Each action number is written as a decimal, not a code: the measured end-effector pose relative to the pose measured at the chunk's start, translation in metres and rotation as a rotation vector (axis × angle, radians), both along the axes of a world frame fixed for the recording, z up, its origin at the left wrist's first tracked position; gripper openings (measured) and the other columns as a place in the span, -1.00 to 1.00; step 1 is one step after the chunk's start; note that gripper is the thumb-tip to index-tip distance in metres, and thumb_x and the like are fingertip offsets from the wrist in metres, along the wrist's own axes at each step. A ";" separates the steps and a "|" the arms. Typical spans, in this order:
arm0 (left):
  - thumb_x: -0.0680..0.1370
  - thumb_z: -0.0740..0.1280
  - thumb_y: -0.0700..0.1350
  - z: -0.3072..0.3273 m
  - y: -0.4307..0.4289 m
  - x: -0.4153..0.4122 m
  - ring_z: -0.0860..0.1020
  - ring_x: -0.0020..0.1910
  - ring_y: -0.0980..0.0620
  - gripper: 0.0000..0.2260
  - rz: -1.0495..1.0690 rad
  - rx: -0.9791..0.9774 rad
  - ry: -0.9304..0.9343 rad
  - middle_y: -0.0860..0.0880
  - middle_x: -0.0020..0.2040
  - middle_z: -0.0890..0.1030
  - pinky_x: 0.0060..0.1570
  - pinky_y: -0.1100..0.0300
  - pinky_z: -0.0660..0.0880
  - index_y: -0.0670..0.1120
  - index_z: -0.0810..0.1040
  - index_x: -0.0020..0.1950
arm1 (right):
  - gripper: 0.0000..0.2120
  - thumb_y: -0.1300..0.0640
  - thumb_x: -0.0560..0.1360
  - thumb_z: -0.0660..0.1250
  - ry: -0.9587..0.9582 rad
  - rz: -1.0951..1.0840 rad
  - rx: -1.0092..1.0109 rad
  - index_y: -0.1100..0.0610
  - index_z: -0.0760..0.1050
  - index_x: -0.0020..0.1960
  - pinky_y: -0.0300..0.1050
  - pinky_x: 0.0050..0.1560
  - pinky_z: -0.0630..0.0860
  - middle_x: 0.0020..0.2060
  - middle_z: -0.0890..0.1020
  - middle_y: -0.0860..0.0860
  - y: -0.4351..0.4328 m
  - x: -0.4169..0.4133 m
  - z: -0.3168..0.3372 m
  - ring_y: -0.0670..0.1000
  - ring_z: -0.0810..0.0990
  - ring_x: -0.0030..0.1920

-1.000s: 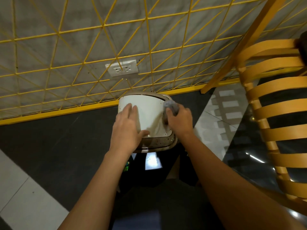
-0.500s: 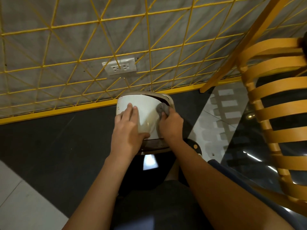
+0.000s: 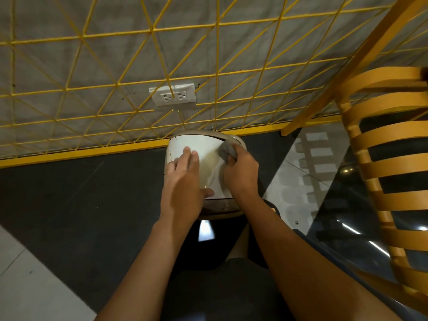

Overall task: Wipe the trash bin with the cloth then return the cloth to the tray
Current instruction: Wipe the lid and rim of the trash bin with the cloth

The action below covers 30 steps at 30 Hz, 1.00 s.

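Note:
A small trash bin [image 3: 209, 163] with a white lid and beige rim stands on the dark floor against the yellow-framed wall. My left hand [image 3: 183, 181] lies flat on the left half of the lid, fingers straight, thumb along the near edge. My right hand [image 3: 239, 170] grips a grey cloth [image 3: 225, 150] and presses it against the lid's right side near the rim. Most of the cloth is hidden under my fingers. No tray is in view.
A yellow wire lattice [image 3: 217, 66] covers the grey wall, with a white double socket [image 3: 173, 95] above the bin. A yellow slatted chair [image 3: 391, 163] stands close on the right. Pale floor tiles [image 3: 27, 286] lie at the lower left.
My right hand with the cloth has slid from the lid's right rim leftward onto its top surface. My left hand has stayed pressed on the lid.

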<state>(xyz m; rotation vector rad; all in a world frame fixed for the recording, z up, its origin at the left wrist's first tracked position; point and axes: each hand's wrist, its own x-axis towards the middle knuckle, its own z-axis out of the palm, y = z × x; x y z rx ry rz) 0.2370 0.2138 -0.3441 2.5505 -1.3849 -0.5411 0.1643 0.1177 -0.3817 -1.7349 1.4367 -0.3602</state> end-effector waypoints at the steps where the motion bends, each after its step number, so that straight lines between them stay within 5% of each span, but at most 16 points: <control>1: 0.39 0.46 0.00 0.000 0.000 0.000 0.18 0.36 -0.12 -0.22 -0.005 0.005 -0.006 -0.09 0.51 0.11 0.29 0.18 0.13 -0.14 0.13 0.48 | -0.67 0.33 0.49 0.20 -0.020 0.034 -0.033 0.16 0.47 0.23 -0.32 -0.08 0.35 0.09 0.57 0.15 0.001 0.002 -0.001 0.09 0.55 0.08; 7: 0.39 0.45 0.03 0.001 -0.001 0.000 0.16 0.37 -0.10 -0.21 -0.001 0.028 0.001 -0.07 0.51 0.10 0.32 0.16 0.15 -0.12 0.11 0.48 | -0.68 0.30 0.50 0.19 0.156 0.056 0.141 0.25 0.42 0.25 -0.12 0.05 0.44 0.14 0.54 0.22 -0.019 -0.004 -0.007 0.19 0.51 0.16; 11: 0.38 0.45 0.02 -0.001 -0.002 0.001 0.18 0.36 -0.11 -0.21 -0.001 0.018 -0.003 -0.08 0.51 0.10 0.29 0.19 0.14 -0.12 0.12 0.48 | -0.74 0.36 0.46 0.19 -0.005 0.083 -0.013 0.22 0.53 0.09 -0.29 -0.09 0.38 -0.07 0.58 0.10 -0.016 0.004 0.001 0.07 0.53 0.00; 16: 0.38 0.46 0.00 -0.001 0.000 0.000 0.17 0.36 -0.10 -0.21 -0.002 0.004 0.002 -0.08 0.51 0.11 0.28 0.20 0.14 -0.13 0.14 0.48 | -0.71 0.33 0.49 0.20 0.110 0.104 0.037 0.19 0.47 0.18 -0.30 -0.07 0.35 0.10 0.56 0.15 -0.017 0.007 -0.003 0.03 0.52 0.06; 22: 0.36 0.48 0.01 -0.003 -0.001 0.001 0.20 0.33 -0.12 -0.21 -0.009 -0.001 -0.024 -0.10 0.50 0.13 0.22 0.24 0.08 -0.14 0.16 0.46 | -0.73 0.36 0.48 0.19 0.061 0.073 0.018 0.20 0.51 0.13 -0.39 -0.22 0.29 -0.04 0.56 0.12 -0.016 0.005 -0.001 0.03 0.51 -0.04; 30: 0.36 0.47 0.05 -0.003 0.000 0.002 0.21 0.33 -0.11 -0.19 -0.013 0.011 -0.028 -0.09 0.50 0.14 0.30 0.17 0.18 -0.14 0.16 0.47 | -0.72 0.29 0.50 0.19 0.213 0.043 0.175 0.28 0.42 0.20 -0.10 0.03 0.45 0.13 0.54 0.23 -0.012 -0.004 0.004 0.19 0.52 0.14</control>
